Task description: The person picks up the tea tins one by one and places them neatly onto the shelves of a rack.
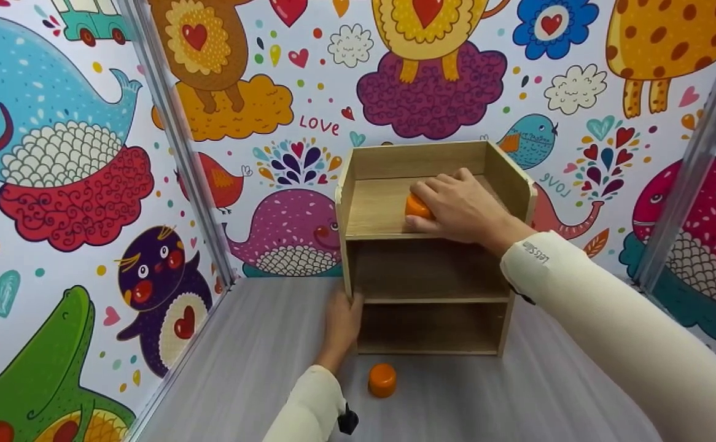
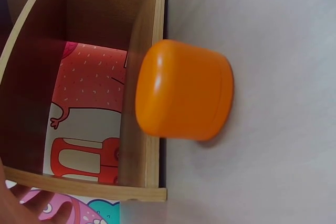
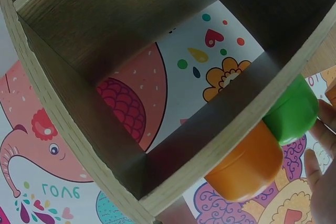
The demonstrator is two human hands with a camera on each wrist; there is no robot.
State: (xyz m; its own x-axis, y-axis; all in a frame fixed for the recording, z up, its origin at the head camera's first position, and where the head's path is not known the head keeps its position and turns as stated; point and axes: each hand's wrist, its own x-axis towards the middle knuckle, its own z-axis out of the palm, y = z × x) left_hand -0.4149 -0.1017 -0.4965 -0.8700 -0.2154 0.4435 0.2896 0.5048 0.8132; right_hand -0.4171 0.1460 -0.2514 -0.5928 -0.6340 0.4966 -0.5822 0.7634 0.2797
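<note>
A three-level wooden shelf [image 1: 428,301] stands against the back wall. At its left side panel, my left hand [image 1: 344,316] grips the edge; its fingers [image 2: 31,211] show at the corner of the left wrist view. My right hand [image 1: 459,205] is at the top level, holding a smooth orange plastic cup [image 1: 418,207] between thumb and fingers. Beside that hand, the right wrist view shows a green cup [image 3: 294,111] and another orange cup [image 3: 245,163] side by side on the top board. One more orange cup [image 1: 382,380] sits upside down on the table before the shelf.
The grey table [image 1: 260,344] extends around the shelf. Walls printed with cartoon animals [image 1: 296,227] enclose the back and sides, with metal corner posts [image 1: 177,135]. Both lower compartments [image 1: 431,270] are open at the front.
</note>
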